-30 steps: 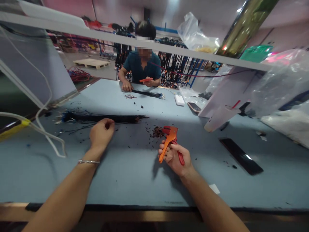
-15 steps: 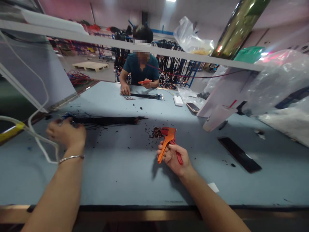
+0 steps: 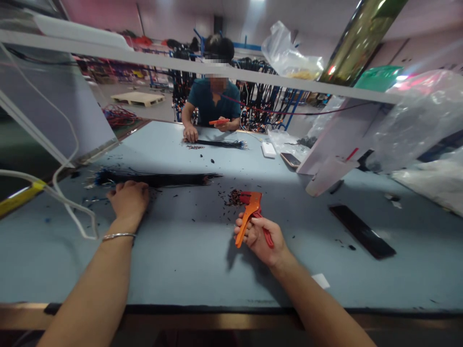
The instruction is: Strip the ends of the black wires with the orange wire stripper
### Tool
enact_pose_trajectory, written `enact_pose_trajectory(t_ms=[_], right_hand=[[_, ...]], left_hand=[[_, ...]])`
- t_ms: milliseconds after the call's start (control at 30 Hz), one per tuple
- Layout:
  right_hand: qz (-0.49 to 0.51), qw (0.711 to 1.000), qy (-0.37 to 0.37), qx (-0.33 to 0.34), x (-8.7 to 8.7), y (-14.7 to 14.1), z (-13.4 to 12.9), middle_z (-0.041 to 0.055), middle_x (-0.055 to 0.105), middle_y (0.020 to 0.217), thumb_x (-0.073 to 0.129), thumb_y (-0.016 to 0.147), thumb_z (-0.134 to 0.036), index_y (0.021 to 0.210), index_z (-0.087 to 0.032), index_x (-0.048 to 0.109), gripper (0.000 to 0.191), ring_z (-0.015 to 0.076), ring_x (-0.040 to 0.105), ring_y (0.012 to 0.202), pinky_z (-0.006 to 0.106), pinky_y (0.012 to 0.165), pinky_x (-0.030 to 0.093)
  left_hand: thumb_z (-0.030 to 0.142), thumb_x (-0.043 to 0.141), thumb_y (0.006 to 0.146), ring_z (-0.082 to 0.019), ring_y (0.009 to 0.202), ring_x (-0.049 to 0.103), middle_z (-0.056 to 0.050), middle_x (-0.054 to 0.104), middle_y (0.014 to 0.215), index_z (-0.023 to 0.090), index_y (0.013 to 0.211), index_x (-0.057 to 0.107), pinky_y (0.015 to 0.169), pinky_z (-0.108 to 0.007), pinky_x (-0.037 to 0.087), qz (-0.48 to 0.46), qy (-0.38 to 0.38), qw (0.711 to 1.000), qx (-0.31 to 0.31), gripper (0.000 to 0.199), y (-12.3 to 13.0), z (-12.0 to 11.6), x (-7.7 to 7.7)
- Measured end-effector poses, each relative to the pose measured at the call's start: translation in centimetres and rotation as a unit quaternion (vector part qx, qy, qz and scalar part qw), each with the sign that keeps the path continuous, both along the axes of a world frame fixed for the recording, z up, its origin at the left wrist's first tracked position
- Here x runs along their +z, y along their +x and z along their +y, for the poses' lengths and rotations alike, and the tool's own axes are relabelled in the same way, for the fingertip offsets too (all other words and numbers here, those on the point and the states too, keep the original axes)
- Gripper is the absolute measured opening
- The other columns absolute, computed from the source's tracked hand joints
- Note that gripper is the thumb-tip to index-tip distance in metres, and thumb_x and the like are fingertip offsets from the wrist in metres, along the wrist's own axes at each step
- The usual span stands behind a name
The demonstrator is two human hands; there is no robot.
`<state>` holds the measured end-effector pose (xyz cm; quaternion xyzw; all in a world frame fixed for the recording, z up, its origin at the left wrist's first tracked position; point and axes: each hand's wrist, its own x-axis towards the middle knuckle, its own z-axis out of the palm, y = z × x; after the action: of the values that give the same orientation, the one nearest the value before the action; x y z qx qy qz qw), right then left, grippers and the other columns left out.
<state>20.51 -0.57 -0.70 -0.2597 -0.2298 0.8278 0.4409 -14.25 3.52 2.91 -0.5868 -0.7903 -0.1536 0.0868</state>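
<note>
Two bare hands over the smooth pale-blue table point(image 3: 202, 265), and it's the left hand point(image 3: 129, 200) that has travelled! Half a second ago at the far-left, blue-tipped end of the long black wire bundle point(image 3: 170, 180), it's now back rightward, fingers curled at the bundle's near side; gripping a strand or not, I cannot tell. Right hand point(image 3: 262, 237) stays put, wrapped round the orange-and-red pistol-shaped wire stripper point(image 3: 249, 214), its head beside the little dark scrap pile point(image 3: 234, 197).
</note>
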Motion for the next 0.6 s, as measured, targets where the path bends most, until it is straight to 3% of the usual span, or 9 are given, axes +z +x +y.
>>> enact_pose_trajectory(t_ms=[200, 400, 600], right_hand=[[0.020, 1.000, 0.010, 0.001, -0.01, 0.00, -0.07, 0.0079, 0.070, 0.082, 0.056, 0.075, -0.019, 0.093, -0.013, 0.065, 0.021, 0.0220, 0.068, 0.074, 0.041, 0.078, 0.055], [0.024, 1.000, -0.008, -0.003, -0.25, 0.00, 0.05, 0.0081, 0.071, 0.083, 0.055, 0.076, -0.018, 0.091, -0.013, 0.066, 0.020, 0.0230, 0.069, 0.077, 0.040, 0.078, 0.056], [0.026, 1.000, -0.016, -0.006, -0.53, 0.11, 0.18, 0.0080, 0.071, 0.082, 0.054, 0.076, -0.016, 0.091, -0.012, 0.066, 0.020, 0.0220, 0.069, 0.074, 0.039, 0.076, 0.056]], left_hand=[[0.026, 0.039, 0.091, -0.037, 0.107, 0.049, -0.020, 0.063, 0.111, 0.012, 0.106, 0.071, 0.087, -0.054, 0.035, 0.032, -0.065, 0.997, 0.037, 0.038, 0.40, 0.76, -0.44], [0.032, 0.035, 0.094, -0.039, 0.107, 0.049, -0.023, 0.060, 0.114, 0.011, 0.109, 0.066, 0.084, -0.058, 0.037, 0.034, -0.093, 0.995, 0.023, 0.041, 0.07, 0.72, -0.50], [0.025, 0.030, 0.094, -0.040, 0.108, 0.046, -0.025, 0.055, 0.114, 0.007, 0.106, 0.064, 0.082, -0.054, 0.039, 0.054, -0.114, 0.992, 0.004, 0.040, -0.16, 0.57, -0.43]])
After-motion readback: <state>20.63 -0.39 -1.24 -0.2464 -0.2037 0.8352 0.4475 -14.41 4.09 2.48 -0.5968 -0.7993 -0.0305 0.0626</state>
